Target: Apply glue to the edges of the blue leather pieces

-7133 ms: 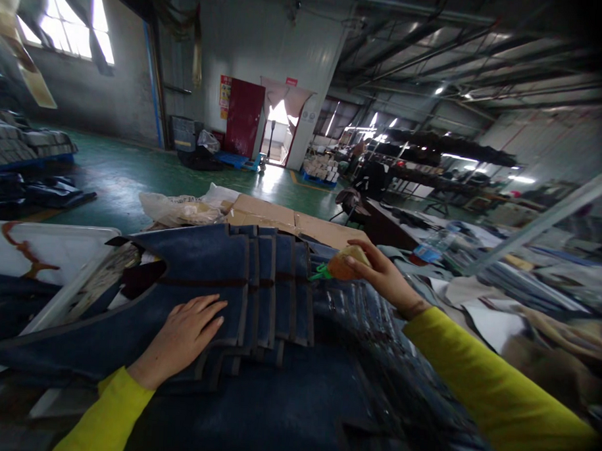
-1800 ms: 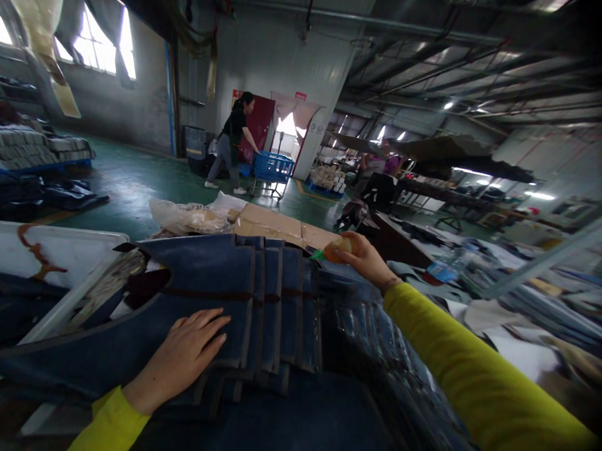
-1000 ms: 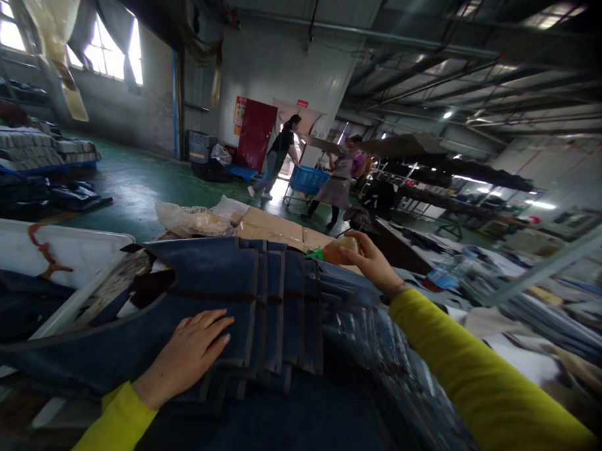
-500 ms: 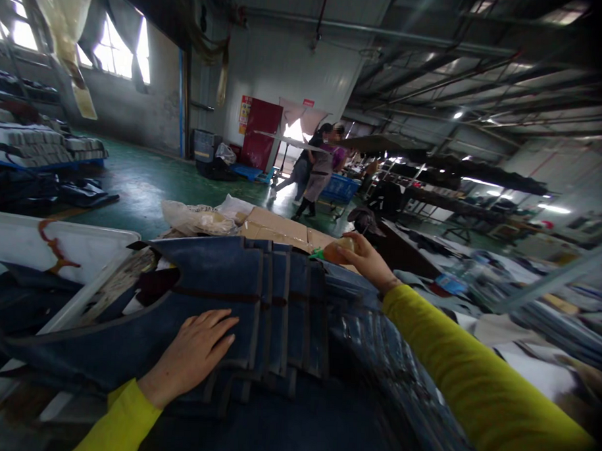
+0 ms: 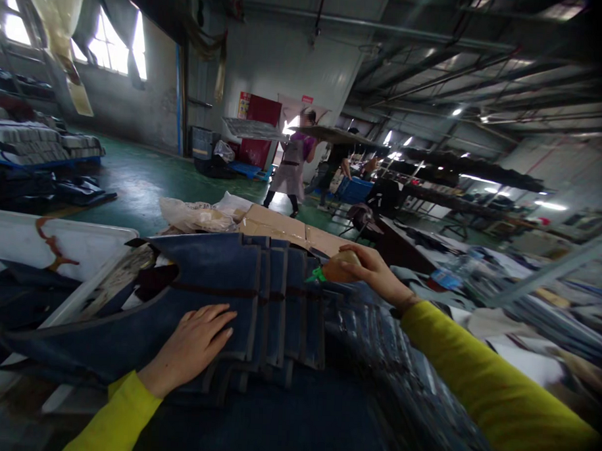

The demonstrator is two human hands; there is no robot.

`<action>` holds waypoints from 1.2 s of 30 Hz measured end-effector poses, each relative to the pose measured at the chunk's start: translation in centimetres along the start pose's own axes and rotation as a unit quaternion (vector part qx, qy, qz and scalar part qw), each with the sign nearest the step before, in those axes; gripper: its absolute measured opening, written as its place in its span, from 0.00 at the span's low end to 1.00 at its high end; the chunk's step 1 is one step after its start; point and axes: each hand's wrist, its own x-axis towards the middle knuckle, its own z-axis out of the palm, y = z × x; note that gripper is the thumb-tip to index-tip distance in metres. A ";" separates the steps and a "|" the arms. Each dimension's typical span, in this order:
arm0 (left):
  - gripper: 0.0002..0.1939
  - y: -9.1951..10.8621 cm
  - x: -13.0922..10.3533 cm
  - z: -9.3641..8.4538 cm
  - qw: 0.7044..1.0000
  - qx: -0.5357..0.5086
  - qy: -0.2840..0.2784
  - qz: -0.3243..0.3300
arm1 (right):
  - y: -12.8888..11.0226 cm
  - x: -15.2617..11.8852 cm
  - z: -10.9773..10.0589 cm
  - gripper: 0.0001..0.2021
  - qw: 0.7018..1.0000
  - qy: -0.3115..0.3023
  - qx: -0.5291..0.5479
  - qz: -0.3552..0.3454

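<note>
Dark blue sheet pieces, leather-like with greyish borders, lie fanned out and overlapping in front of me. A brown band crosses them. My left hand rests flat on the top piece, fingers stretched out. Above the right end of the fan, my right hand grips a squeeze bottle with amber contents and a green nozzle. The nozzle points left and down near the edges of the pieces; I cannot tell whether it touches them. More blue pieces with shiny, wet-looking edges fan out below my right forearm.
A white bin with a brown smear stands at the left. Behind the pieces lie a cardboard box and plastic bags. A water bottle is at the right. In the background, one person carries a large board; another stands nearby.
My right hand and the bottle have moved slightly down and towards me. My left hand stays on the pieces. In the background, the person with the board has moved left, apart from the other person.
</note>
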 end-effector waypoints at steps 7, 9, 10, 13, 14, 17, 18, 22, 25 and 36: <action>0.22 -0.2 -0.1 0.2 1.000 -0.006 0.013 0.013 | 0.8 0.9 0.8 0.23 0.998 0.059 0.018 0.024; 0.22 -0.2 -0.1 0.2 1.000 -0.005 0.012 0.012 | 1.2 1.2 1.1 0.24 0.997 0.072 0.019 0.037; 0.22 -0.2 -0.1 0.1 1.000 -0.004 0.013 0.012 | 1.3 1.2 1.1 0.24 0.997 0.072 0.019 0.038; 0.22 -0.2 -0.1 0.1 1.000 -0.003 0.020 0.015 | 1.0 0.6 1.0 0.23 0.998 0.064 0.013 0.023; 0.22 -0.2 -0.1 0.1 1.000 -0.002 0.021 0.016 | 0.6 0.2 0.9 0.23 0.998 0.062 0.009 0.018; 0.22 -0.1 -0.1 0.1 1.000 -0.001 0.019 0.014 | -0.7 -1.3 0.5 0.21 0.999 0.045 -0.002 0.006; 0.22 -0.1 -0.1 0.1 1.000 0.000 0.017 0.013 | -1.2 -1.8 0.4 0.21 0.999 0.035 -0.003 0.001; 0.22 0.0 -0.1 0.0 1.000 0.006 0.015 0.008 | -2.7 -3.4 0.4 0.20 1.000 0.001 0.000 -0.002; 0.22 0.0 -0.1 0.0 1.000 0.006 0.018 0.010 | -3.0 -3.8 0.5 0.20 1.000 -0.004 0.019 0.004; 0.23 -0.1 0.0 0.0 1.000 0.008 0.004 0.005 | -3.4 -5.0 0.4 0.22 0.997 -0.061 0.056 0.011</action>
